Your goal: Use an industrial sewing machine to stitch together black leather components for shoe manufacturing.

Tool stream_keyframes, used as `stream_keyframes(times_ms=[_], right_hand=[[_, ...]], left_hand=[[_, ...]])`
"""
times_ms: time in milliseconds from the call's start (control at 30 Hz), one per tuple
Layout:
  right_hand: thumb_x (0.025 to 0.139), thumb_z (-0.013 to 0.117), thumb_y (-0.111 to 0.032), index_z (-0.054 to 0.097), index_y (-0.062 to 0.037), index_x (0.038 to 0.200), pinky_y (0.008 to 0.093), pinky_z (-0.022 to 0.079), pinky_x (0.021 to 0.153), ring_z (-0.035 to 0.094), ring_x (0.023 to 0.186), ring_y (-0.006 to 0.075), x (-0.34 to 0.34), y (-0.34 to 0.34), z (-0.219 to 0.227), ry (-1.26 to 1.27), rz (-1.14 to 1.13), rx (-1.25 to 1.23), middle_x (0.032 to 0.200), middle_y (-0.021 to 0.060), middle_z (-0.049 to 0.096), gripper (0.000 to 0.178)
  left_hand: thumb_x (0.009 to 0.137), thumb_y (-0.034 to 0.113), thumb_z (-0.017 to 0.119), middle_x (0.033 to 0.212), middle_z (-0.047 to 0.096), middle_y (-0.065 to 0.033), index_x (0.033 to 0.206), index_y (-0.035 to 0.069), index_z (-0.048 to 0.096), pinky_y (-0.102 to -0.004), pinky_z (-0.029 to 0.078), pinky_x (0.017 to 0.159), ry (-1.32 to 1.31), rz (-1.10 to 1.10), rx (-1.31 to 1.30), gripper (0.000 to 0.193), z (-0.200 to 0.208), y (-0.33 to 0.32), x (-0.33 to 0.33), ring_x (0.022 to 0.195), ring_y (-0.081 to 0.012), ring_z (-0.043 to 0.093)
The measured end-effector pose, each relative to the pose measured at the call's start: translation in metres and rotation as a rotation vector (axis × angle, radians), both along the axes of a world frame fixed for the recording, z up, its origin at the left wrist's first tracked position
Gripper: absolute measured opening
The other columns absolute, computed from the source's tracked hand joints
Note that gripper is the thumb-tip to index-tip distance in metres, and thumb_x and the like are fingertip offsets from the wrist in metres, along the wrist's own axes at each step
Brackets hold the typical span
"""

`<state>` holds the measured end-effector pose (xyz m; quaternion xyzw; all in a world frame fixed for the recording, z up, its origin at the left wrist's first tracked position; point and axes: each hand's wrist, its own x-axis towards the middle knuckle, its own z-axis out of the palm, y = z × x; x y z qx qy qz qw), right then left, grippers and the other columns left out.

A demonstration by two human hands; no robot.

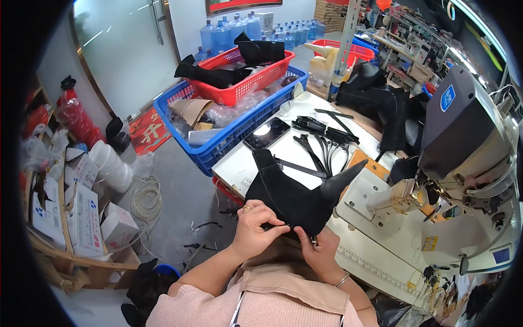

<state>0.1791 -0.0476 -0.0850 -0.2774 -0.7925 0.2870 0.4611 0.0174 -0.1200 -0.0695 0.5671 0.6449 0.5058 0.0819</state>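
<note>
A black boot upper point(289, 193) with a pointed toe lies at the near edge of the white worktable point(229, 169), its toe aimed to the far right. My left hand point(256, 228) pinches the upper's near edge between thumb and fingertips. Close beside it, my right hand point(320, 249) grips the same edge, thumb on top and fingers partly hidden beneath the material. What lies between the fingertips is too small to make out. Just beyond the upper are loose black straps point(331, 155) and a tied bundle of black straps point(321, 128).
A grey-and-white sewing machine point(463, 147) stands at the right. More black boot uppers point(389, 103) are piled behind the table. A phone point(267, 133) lies near a blue basket point(201, 152), which carries a red basket point(234, 95). Cartons point(84, 212) and coiled tubing point(146, 199) are at left.
</note>
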Motion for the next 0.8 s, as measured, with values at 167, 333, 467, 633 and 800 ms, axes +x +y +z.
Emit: stream_keyframes(times_ms=[167,333,467,633,800], right_hand=[[0.077,0.075,-0.019,0.057,-0.0027,0.070,0.0311,0.034,0.040,0.045,0.042,0.0202,0.007,0.000,-0.016,0.026,-0.108,0.017,0.055,0.0072,0.048,0.025],[0.075,0.076,-0.017,0.059,-0.0022,0.070,0.0319,0.036,0.040,0.048,0.044,0.0224,0.017,-0.009,-0.029,-0.129,-0.126,0.002,0.064,0.0103,0.051,0.024],[0.072,0.064,-0.001,0.063,-0.0031,0.088,0.0330,0.050,0.061,0.062,0.071,0.0282,0.015,-0.014,-0.033,-0.017,-0.012,0.008,0.082,0.0124,0.063,0.016],[0.077,0.071,-0.005,0.062,-0.0007,0.088,0.0301,0.048,0.060,0.062,0.068,0.0239,0.002,-0.018,-0.018,0.116,0.156,-0.081,0.082,0.0133,0.063,0.015],[0.077,0.071,-0.005,0.062,-0.0014,0.087,0.0281,0.046,0.053,0.060,0.060,0.0232,-0.002,-0.016,-0.018,0.019,0.143,-0.157,0.081,0.0124,0.065,0.014]], left_hand=[[0.068,0.017,0.077,0.076,0.058,0.0018,0.072,0.013,0.067,-0.0343,0.031,0.074,0.140,0.065,0.038,0.012,-0.005,0.004,0.030,0.082,-0.0198,0.052],[0.073,0.020,0.072,0.083,0.059,0.0028,0.077,0.014,0.069,-0.0379,0.031,0.077,0.200,0.083,-0.082,0.008,-0.024,-0.007,0.044,0.078,-0.0203,0.051],[0.075,0.018,0.071,0.082,0.060,-0.0005,0.082,0.012,0.070,-0.0384,0.035,0.076,0.335,0.140,-0.140,0.009,-0.023,-0.019,0.043,0.075,-0.0221,0.053],[0.073,0.006,0.070,0.080,0.064,-0.0094,0.079,0.003,0.068,-0.0330,0.046,0.065,-0.035,0.122,0.043,0.007,-0.028,-0.027,0.044,0.076,-0.0259,0.059],[0.073,0.014,0.071,0.082,0.067,0.0002,0.073,0.010,0.067,-0.0374,0.036,0.084,0.003,0.219,-0.036,0.006,-0.028,-0.030,0.037,0.093,-0.0234,0.055]])
